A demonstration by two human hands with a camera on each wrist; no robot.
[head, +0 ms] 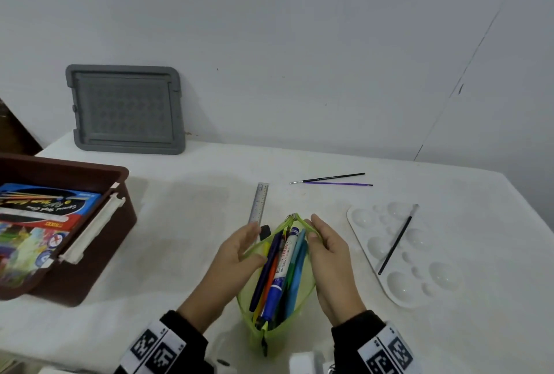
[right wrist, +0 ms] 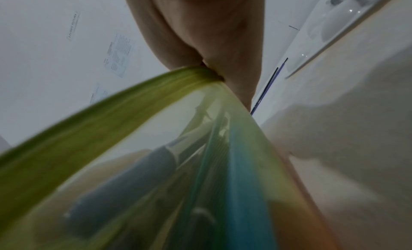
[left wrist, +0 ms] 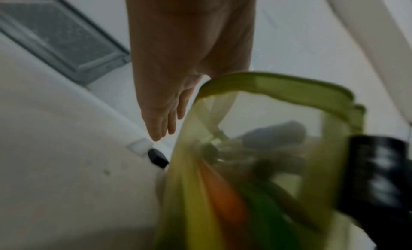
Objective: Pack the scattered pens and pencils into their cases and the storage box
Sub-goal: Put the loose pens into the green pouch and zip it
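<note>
The soft, floppy see-through green pencil case [head: 277,280] needs both edges held: right hand [head: 332,256] pinches one, left hand [head: 236,250] looks open.

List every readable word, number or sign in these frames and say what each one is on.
"LIVING ROOM": paper sign on the wall.
Blue marker in the green pouch: red brand lettering, too blurred.
Boxes in the brown bin: script lettering, unreadable.
Ruler: numbers too small.
Wrist bands: black-and-white square codes.
</note>
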